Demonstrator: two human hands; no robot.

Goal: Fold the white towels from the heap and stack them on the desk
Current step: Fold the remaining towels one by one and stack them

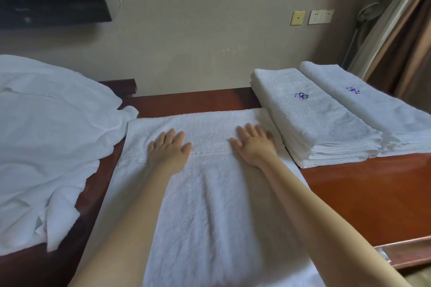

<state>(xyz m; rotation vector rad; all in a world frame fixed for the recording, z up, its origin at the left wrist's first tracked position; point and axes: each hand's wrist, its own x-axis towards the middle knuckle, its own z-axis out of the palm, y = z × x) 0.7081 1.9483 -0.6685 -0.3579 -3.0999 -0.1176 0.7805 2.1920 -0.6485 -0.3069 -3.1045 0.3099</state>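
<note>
Pressing flat-fingered left hand (169, 148) and right hand (253, 144) on the spread towel (210, 193), you are working between two folded stacks (319, 119) and the waiting heap (46, 135).

1. Right front: bare bench (363, 198), wide open, an easy way in from the near edge.
2. Right rear: left stack (321, 123) and right stack (373, 109) sit side by side, walling off that corner. The left stack touches the flat towel (210, 205).
3. Left: the heap (46, 123) bulks high, its tip touching the towel's far corner.
4. Back: a thin strip of bare wood runs between towel and wall (198, 42), from heap to stacks.
5. Middle: left grip (169, 149) and right grip (253, 144) lie flat on the towel, with a gap open between them.
</note>
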